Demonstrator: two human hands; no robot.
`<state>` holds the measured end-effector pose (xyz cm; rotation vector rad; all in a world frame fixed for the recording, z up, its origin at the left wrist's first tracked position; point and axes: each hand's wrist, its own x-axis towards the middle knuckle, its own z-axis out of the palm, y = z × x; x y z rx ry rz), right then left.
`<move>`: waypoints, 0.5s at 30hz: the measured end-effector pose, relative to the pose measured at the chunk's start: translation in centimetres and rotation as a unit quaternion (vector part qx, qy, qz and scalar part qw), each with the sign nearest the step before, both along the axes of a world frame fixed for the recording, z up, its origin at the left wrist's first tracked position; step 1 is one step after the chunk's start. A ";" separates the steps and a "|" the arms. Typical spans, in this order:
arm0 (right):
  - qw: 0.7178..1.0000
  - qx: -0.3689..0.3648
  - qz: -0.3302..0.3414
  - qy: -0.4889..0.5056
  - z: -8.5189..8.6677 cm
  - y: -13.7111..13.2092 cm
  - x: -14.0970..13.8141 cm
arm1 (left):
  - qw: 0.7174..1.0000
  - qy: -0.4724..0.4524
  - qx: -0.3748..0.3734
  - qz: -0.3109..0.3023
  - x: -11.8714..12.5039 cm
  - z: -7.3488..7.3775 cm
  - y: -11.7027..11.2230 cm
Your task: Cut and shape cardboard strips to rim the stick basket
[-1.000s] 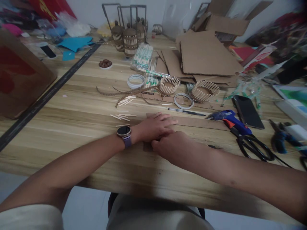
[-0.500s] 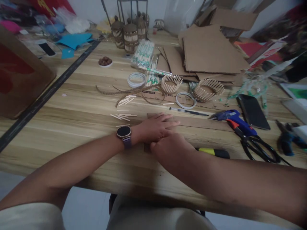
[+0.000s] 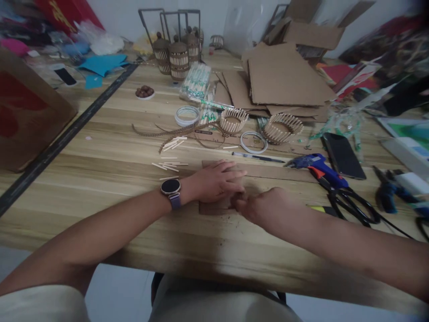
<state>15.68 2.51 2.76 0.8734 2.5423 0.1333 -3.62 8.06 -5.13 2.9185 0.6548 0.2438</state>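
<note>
My left hand, with a watch on its wrist, lies flat with fingers stretched over a long brown cardboard strip on the wooden table. Just right of it, my right hand is curled into a closed grip at the strip's near edge, fingertips by the left hand; what it holds is hidden. A yellow-and-black tool peeks out behind my right forearm.
A pen, blue glue gun, black scissors, phone, two stick rings, tape rolls, loose sticks and stacked cardboard sheets lie beyond. Small stick lanterns stand at the back.
My right hand has slid to the right along the strip's near edge, away from under the left hand. The left hand stays pressed flat. The view shifted slightly.
</note>
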 end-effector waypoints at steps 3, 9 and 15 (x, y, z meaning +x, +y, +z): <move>1.000 -0.019 0.017 0.013 0.4 0.0 0.5 | 1.000 -0.009 0.006 0.002 0.0 0.0 -0.1; 0.998 -0.021 0.055 0.039 0.2 -0.8 -4.2 | 1.000 0.004 -0.014 0.003 0.0 -0.2 0.3; 0.997 -0.051 0.051 0.007 -0.2 -0.4 -6.2 | 1.000 0.003 -0.024 0.006 0.0 -0.1 0.5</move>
